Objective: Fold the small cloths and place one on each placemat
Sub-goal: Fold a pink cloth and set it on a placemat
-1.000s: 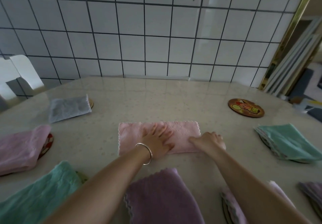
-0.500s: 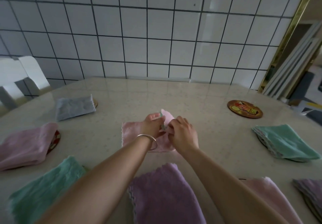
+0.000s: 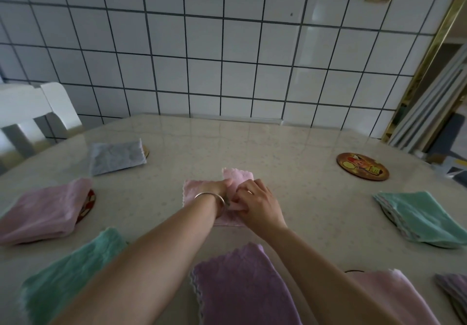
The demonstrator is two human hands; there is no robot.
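A small pink cloth [image 3: 194, 193] lies half folded at the middle of the table. My left hand [image 3: 219, 188], with a silver bangle on its wrist, and my right hand [image 3: 255, 199] meet over it and both pinch its folded-over right part. A round patterned placemat [image 3: 362, 169] lies bare at the far right. Folded cloths cover other mats: a grey cloth [image 3: 116, 156] far left, a pink cloth [image 3: 41, 211] left, a green cloth [image 3: 419, 217] right.
A purple cloth [image 3: 240, 286] lies in front of me, a green cloth [image 3: 68, 276] at the near left, a pink cloth [image 3: 394, 297] and a purple cloth [image 3: 454, 292] at the near right. A white chair [image 3: 32, 112] stands far left; a tiled wall backs the table.
The pink cloth lay spread out flat under both hands; my right hand has brought its right end over to the left, and both hands now hold the fold together.
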